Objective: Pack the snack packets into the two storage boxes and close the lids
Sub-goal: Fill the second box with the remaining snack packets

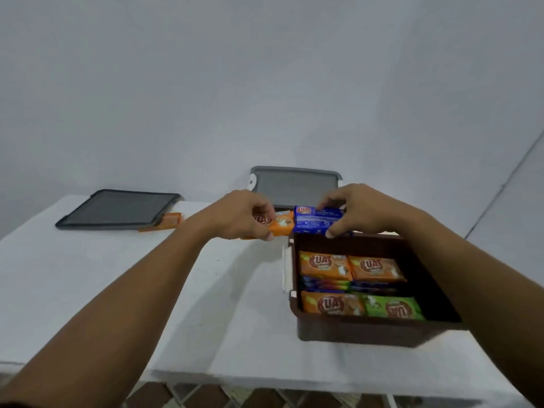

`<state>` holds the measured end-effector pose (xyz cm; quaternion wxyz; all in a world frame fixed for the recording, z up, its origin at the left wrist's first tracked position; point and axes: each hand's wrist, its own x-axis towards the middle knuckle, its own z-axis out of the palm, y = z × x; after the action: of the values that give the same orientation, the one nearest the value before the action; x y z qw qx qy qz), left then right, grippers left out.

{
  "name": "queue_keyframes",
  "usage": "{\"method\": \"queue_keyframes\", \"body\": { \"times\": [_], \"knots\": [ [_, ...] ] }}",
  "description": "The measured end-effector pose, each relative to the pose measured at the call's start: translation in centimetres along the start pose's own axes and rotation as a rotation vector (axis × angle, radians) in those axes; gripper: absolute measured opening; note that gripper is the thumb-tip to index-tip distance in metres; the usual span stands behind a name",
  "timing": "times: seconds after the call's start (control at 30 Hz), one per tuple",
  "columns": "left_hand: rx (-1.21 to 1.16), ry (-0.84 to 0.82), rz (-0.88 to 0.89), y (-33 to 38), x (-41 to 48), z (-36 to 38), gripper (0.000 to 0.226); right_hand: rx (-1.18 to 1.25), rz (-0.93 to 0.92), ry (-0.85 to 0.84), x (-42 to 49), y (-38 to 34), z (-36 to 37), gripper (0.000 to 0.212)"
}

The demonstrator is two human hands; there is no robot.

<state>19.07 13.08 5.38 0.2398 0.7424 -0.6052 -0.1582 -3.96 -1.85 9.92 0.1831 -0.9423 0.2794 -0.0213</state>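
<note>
A brown storage box stands open at the right of the white table, holding several orange, blue and green snack packets. Just behind its far rim, my left hand grips an orange packet and my right hand grips a blue packet; the two packets touch end to end. A grey lid lies flat at the far left. Another grey lid leans at the back behind my hands. A second box is hidden from view.
An orange packet lies partly under the right edge of the flat lid. The white table ends at a near edge above a tiled floor. A plain wall rises behind the table.
</note>
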Motion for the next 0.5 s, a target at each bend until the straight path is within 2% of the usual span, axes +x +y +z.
{"method": "queue_keyframes", "body": {
  "times": [0.23, 0.33, 0.5],
  "knots": [
    [0.020, -0.132, 0.083, 7.8, 3.1, 6.5, 0.036, 0.071, 0.052, -0.084, -5.1, 10.2, -0.8, 0.020],
    [0.069, -0.169, 0.081, 8.7, 4.2, 8.3, 0.036, 0.181, 0.108, -0.097, -5.2, 13.3, 0.0, 0.016],
    [0.103, -0.209, 0.048, 8.9, 4.9, 9.9, 0.034, 0.164, 0.145, -0.130, -4.6, 14.8, 2.1, 0.018]
  ]
}}
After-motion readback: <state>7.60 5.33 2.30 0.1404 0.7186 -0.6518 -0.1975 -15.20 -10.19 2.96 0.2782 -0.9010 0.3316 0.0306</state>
